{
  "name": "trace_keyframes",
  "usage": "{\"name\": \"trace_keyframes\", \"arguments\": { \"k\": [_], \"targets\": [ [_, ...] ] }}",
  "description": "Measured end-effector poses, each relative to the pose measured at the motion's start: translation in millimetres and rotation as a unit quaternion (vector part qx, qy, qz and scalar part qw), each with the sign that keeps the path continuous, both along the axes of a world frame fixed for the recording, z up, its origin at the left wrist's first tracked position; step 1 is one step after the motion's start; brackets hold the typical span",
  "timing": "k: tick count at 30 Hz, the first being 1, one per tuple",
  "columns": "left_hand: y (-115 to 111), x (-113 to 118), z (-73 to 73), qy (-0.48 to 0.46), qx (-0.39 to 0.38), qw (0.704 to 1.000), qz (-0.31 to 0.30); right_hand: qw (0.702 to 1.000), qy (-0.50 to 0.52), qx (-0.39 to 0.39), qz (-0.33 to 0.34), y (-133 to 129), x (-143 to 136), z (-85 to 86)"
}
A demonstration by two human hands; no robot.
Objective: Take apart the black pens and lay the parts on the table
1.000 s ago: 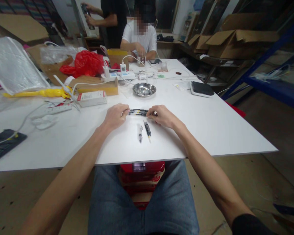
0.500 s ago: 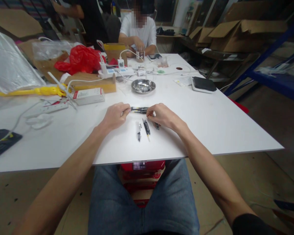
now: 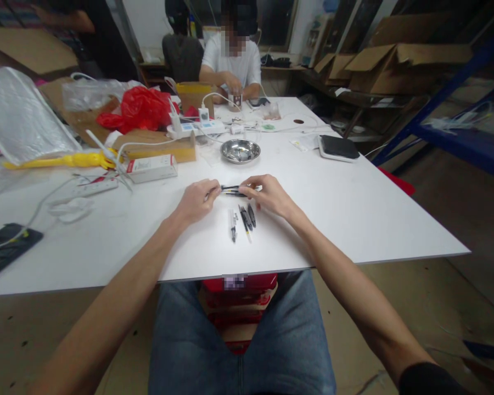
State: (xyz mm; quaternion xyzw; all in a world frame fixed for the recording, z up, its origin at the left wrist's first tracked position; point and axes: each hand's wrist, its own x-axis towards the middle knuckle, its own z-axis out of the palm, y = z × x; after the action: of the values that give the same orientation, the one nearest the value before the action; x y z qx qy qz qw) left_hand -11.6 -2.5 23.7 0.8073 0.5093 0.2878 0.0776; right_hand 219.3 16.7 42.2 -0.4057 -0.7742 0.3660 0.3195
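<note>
On the white table, a slim dark pen refill (image 3: 229,187) spans the gap between my two hands. My left hand (image 3: 198,200) pinches its left end between thumb and fingers. At the other end, the closed fingertips of my right hand (image 3: 268,193) grip it, partly hiding it. More thin dark rods (image 3: 231,193) lie just below it. Nearer the table edge are several black pen parts (image 3: 251,215), a refill with a yellow section (image 3: 247,233) and a small group of clear and black pen pieces (image 3: 233,226).
A shiny metal bowl (image 3: 240,151) with small parts stands ahead. To the left are a white box (image 3: 151,168), a power strip (image 3: 197,128), cables and a red plastic bag (image 3: 144,109). A black-topped scale (image 3: 338,148) sits right. A co-worker (image 3: 230,66) sits opposite.
My right hand has moved slightly left and gripped the refill. A black pen part formerly under that hand now lies beside the others. The view has shifted slightly.
</note>
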Motion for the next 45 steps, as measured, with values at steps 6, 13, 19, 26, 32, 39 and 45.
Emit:
{"name": "trace_keyframes", "arguments": {
  "k": [6,13,19,26,32,39,45],
  "targets": [
    [-4,7,-0.1,-0.088,-0.043,0.994,-0.048,0.970,0.215,-0.096,-0.065,6,-12,-8.3],
    [-8,8,2.1,-0.110,-0.082,0.991,0.001,0.924,0.341,-0.100,-0.138,17,4,-5.1],
    [-11,12,-0.8,-0.045,-0.097,0.994,-0.014,0.941,0.289,-0.174,-0.005,10,-7,-5.0],
    [-13,18,-6.4,0.120,-0.032,0.992,0.022,0.990,0.082,-0.043,0.104,1,-14,-12.9],
    [-15,26,-7.9,0.189,-0.033,0.980,0.057,0.992,0.002,0.031,0.121,0,-14,-20.3],
    [-16,28,-6.6,0.211,-0.036,0.975,0.062,0.987,-0.060,0.073,0.130,-1,-15,-21.0],
    [-14,25,-8.6,0.183,-0.037,0.981,0.058,0.984,-0.085,0.066,0.143,-2,-14,-17.0]
  ]
}}
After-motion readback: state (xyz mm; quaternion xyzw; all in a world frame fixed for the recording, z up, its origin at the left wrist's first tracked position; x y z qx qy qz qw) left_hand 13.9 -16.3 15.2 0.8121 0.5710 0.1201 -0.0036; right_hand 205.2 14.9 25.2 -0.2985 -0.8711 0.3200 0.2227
